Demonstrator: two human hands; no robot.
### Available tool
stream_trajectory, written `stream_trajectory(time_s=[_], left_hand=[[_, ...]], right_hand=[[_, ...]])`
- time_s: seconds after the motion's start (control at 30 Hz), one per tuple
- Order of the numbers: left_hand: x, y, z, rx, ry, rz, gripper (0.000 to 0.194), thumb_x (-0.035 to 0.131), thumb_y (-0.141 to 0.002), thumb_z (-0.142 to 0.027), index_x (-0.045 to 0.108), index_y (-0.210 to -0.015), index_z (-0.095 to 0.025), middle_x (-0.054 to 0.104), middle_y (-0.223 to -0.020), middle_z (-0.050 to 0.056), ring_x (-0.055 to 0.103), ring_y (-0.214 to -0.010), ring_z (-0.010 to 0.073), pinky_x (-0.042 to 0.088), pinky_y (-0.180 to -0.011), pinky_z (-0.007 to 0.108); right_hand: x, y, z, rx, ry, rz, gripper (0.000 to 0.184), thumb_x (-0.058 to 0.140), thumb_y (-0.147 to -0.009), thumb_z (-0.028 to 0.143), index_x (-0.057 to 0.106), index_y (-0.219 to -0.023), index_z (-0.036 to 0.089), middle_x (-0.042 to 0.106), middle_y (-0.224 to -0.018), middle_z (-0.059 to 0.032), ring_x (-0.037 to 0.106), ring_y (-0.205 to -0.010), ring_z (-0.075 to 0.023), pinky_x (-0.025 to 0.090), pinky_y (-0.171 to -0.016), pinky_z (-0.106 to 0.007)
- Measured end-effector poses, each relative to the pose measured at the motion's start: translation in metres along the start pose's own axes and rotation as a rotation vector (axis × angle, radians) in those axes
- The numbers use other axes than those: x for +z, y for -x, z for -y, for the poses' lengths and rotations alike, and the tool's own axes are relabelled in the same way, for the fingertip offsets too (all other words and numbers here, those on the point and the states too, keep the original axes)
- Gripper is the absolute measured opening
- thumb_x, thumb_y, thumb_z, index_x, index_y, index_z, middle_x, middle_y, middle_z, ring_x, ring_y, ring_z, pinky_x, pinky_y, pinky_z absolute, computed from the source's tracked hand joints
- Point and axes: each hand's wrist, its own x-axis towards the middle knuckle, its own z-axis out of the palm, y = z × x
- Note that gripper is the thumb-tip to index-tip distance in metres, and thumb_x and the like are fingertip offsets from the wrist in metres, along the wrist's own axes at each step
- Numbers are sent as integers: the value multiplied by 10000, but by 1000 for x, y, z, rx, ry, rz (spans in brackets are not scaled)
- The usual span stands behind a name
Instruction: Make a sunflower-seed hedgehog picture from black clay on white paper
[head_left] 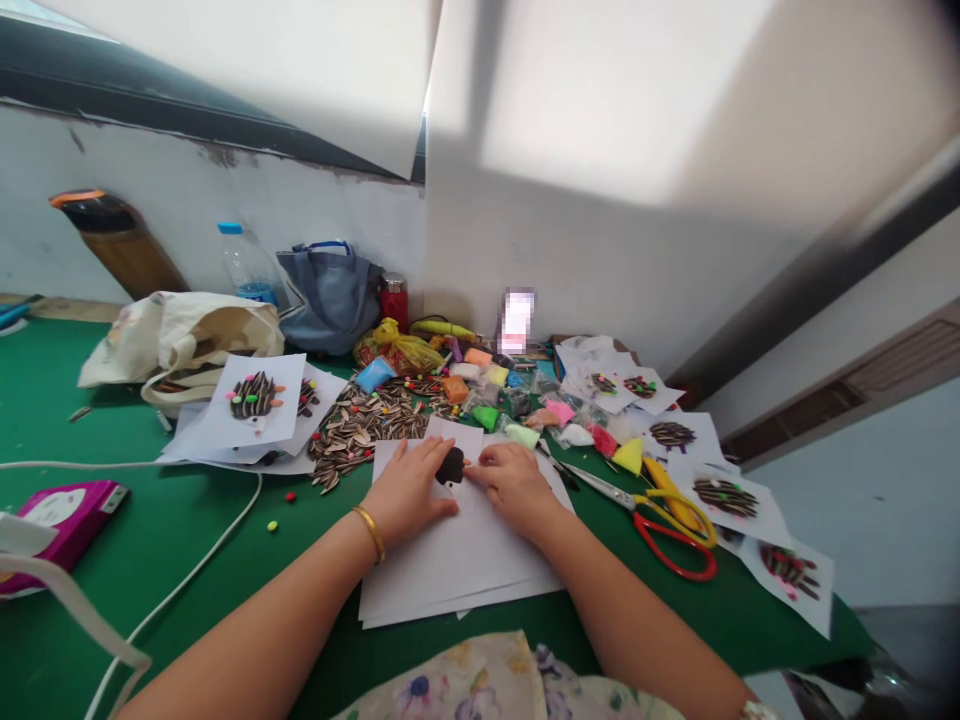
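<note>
Green table (pixel 150 540) against a white wall carries sheets of seed-covered hedgehog pictures (pixel 253 396), apparently finished, while the white paper sheet (pixel 457 570) under the hands holds only a small dark cutout (pixel 451 466), with no seeds on it yet. Left hand (pixel 409 490) and right hand (pixel 514 488) rest close together, unclamped, either side of the cutout, whose long axis runs roughly away from the person, though its exact tilt is too small to tell.

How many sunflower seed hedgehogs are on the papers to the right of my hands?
5: a small hedgehog and another at the back, then three larger ones running toward the near right. More could be hidden underneath.
</note>
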Motion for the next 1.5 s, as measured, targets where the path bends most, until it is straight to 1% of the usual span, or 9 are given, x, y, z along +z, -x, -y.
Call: stream_trajectory(time_s=[0.13,0.3,0.43,0.67,0.9,1.03,1.23,1.37,1.5], left_hand=[[0,0,0,5,5,0,897,739,-692,-457,315,-1447,-221,401,-1485,136,299,-1404,285,123,-1160,518],[0,0,1,4,17,-2,894,734,-699,-451,303,-1451,-231,401,-1486,133,297,-1405,286,125,-1159,516],[1,0,1,9,20,-5,899,735,-701,-447,291,-1455,-238,401,-1486,129,297,-1405,287,126,-1157,515],[2,0,1,9,16,-5,891,731,-705,-446,297,-1453,-231,402,-1485,135,295,-1406,288,133,-1155,512],[-1,0,0,-2,20,5,892,735,-698,-456,308,-1448,-228,407,-1480,141,305,-1401,292,127,-1156,521],[0,0,0,2,20,-3,898,728,-701,-464,300,-1453,-225,395,-1488,141,295,-1406,290,116,-1159,514],[0,0,1,-16,27,10,891,721,-702,-461,305,-1453,-225,376,-1500,144,291,-1408,289,97,-1162,504],[0,0,0,-6,26,10,926,740,-681,-460,296,-1460,-225,373,-1500,146,294,-1407,287,89,-1165,504],[-2,1,-2,-5,37,8,936,753,-667,-438,299,-1458,-231,386,-1494,142,294,-1407,290,99,-1162,518]], right_hand=[[-1,1,2,-9,11,-18,360,595,-847,131,689,-1113,354,589,-1129,-29,463,-1082,-206,283,-1003,-392],[-2,2,2,-12,7,-22,329,608,-839,148,705,-1070,362,587,-1136,-27,460,-1099,-213,291,-1010,-407],[-1,2,0,-1,16,-48,423,593,-818,91,682,-1127,367,573,-1188,-35,454,-1125,-218,290,-1017,-415],[-2,1,0,1,23,-32,403,609,-811,100,701,-1075,389,574,-1213,-14,438,-1146,-225,277,-1025,-426],[-2,1,2,-22,8,-33,393,586,-811,98,703,-1075,364,569,-1235,-21,440,-1161,-232,283,-1023,-425],[-6,-1,-14,64,-20,-131,496,501,-785,37,651,-1194,274,599,-1168,-62,483,-1097,-223,339,-966,-379],[-23,14,-43,252,48,-228,252,502,-890,222,690,-1057,209,633,-1026,-73,519,-996,-219,348,-876,-338],[-28,30,-42,339,161,-162,161,568,-885,319,688,-936,224,644,-943,-50,529,-954,-213,315,-824,-331],[-25,31,-34,337,243,-40,140,607,-864,349,666,-871,222,648,-902,-49,537,-918,-216,317,-762,-319]])
